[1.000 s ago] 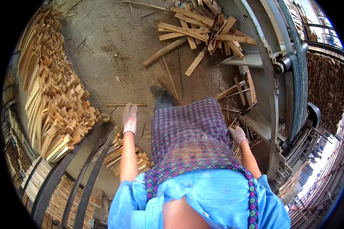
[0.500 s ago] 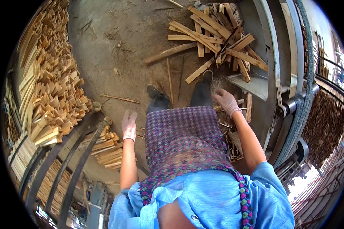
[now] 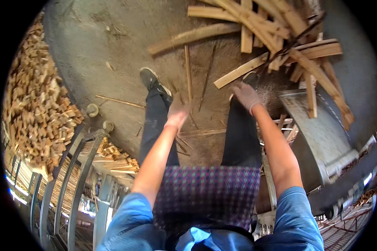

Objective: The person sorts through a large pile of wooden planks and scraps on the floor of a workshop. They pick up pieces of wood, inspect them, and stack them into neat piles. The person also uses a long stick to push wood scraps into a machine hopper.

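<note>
Both my hands reach forward over the dirt floor, in pale gloves. My left hand is in front of my left leg, near a thin wooden stick. Its fingers are stretched out, somewhat blurred, with nothing seen in them. Over my right shin, by the shoe, hangs my right hand, fingers apart and holding nothing visible. Just beyond it the end of a wooden plank points toward me. That plank belongs to a jumbled heap of wooden boards at the far right.
Stacked short wood pieces fill the left side, behind curved metal bars. A smaller wood bundle lies close to them. To the right stands a grey metal plate. A longer board and a loose stick lie on the floor.
I have bent forward, so the floor and board heap look nearer. My left hand has swung inward and forward, from beside the apron to before my leg. My right hand has stayed near the shoe.
</note>
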Tool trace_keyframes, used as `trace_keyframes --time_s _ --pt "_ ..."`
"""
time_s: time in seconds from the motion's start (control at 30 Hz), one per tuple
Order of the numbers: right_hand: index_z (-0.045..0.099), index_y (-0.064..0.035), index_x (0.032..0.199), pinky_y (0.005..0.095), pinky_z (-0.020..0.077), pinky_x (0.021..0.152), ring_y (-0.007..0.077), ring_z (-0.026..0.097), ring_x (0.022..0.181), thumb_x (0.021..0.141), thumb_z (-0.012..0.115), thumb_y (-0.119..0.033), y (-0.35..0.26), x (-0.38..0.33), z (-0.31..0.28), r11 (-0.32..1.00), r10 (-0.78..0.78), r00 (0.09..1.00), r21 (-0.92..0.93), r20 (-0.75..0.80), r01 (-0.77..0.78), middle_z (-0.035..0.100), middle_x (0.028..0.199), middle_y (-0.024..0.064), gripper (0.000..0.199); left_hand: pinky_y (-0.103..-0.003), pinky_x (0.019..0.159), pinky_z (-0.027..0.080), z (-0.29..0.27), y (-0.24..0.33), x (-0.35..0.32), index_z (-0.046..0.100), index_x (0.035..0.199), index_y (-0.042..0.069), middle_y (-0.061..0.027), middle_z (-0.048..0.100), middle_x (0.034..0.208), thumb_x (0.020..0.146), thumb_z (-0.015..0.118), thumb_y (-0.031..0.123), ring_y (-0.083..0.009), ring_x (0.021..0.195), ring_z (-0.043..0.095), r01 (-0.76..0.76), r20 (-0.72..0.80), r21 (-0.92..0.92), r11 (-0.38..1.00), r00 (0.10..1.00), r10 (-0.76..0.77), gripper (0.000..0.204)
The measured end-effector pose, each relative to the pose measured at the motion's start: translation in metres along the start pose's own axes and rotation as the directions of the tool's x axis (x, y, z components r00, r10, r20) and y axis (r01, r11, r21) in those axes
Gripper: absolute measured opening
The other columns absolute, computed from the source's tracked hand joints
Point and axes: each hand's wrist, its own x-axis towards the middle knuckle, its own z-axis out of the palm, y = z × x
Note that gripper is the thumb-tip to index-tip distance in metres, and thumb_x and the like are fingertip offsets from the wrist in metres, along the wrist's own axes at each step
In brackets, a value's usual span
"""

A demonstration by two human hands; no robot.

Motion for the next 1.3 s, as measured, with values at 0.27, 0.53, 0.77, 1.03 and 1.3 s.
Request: trace_keyframes --time_s 0.27,0.53,0.77,1.03,1.3 --pt "0.056 0.0070 0.129 0.0463 0.0472 0.101 0.0448 0.060 0.121 0.092 0.055 -0.039 -0.022 0.198 0.105 0.905 0.404 0.883 0.244 -0.238 -0.348 0.063 0.127 0.0295 0.059 -0.043 0.116 0.035 0.092 -0.018 0.180 0.021 0.153 -0.009 -0.0319 0.038 0.149 0.073 0.086 0.045 -0.0408 0.141 0.039 0.136 -0.287 0.292 0.947 0.957 -0.049 0.117" --pt "0.063 0.0030 0.128 0.0447 0.0489 0.102 0.0411 0.063 0.117 0.089 0.060 -0.036 -0.185 0.162 0.178 0.941 -0.328 0.892 0.026 0.313 0.337 0.067 0.116 0.0297 0.055 -0.043 0.100 0.048 0.062 -0.243 0.209 0.048 0.144 0.008 -0.0165 0.058 0.137 0.097 0.061 0.037 -0.0290 0.123 0.058 0.026 -0.273 -0.346 0.938 0.953 -0.127 0.057" --pt "0.043 0.0042 0.145 0.0472 0.0388 0.113 0.0395 0.043 0.140 0.081 0.074 -0.053 -0.132 0.138 -0.049 0.722 -0.479 0.816 -0.674 -0.322 0.158 0.048 0.146 0.0286 0.091 -0.050 0.095 0.047 0.003 -0.026 0.125 0.053 0.129 -0.001 -0.0301 0.064 0.119 0.093 0.055 0.022 -0.0464 0.114 0.060 0.159 -0.373 -0.044 0.986 0.913 -0.164 0.043" --pt "0.043 -0.0088 0.147 0.0545 0.0456 0.099 0.0383 0.063 0.120 0.077 0.075 -0.052 -0.064 0.221 -0.179 0.507 -0.361 0.808 -0.825 -0.466 -0.249 0.063 0.130 0.0242 0.088 -0.047 0.089 0.046 -0.157 -0.020 0.200 0.051 0.128 -0.012 -0.0328 0.065 0.106 0.100 0.051 0.041 -0.0354 0.093 0.061 0.171 -0.565 -0.088 0.981 0.803 -0.191 0.060" --pt "0.066 -0.0089 0.111 0.0469 0.0579 0.076 0.0336 0.073 0.092 0.080 0.073 -0.053 -0.078 0.195 -0.166 0.578 -0.363 0.846 -0.806 -0.391 -0.124 0.074 0.101 0.0186 0.055 -0.032 0.112 0.038 -0.071 0.078 -0.020 0.036 0.151 -0.008 -0.0158 0.052 0.141 0.097 0.062 0.015 -0.0222 0.128 0.051 0.021 -0.034 -0.442 0.897 0.999 -0.041 0.063"
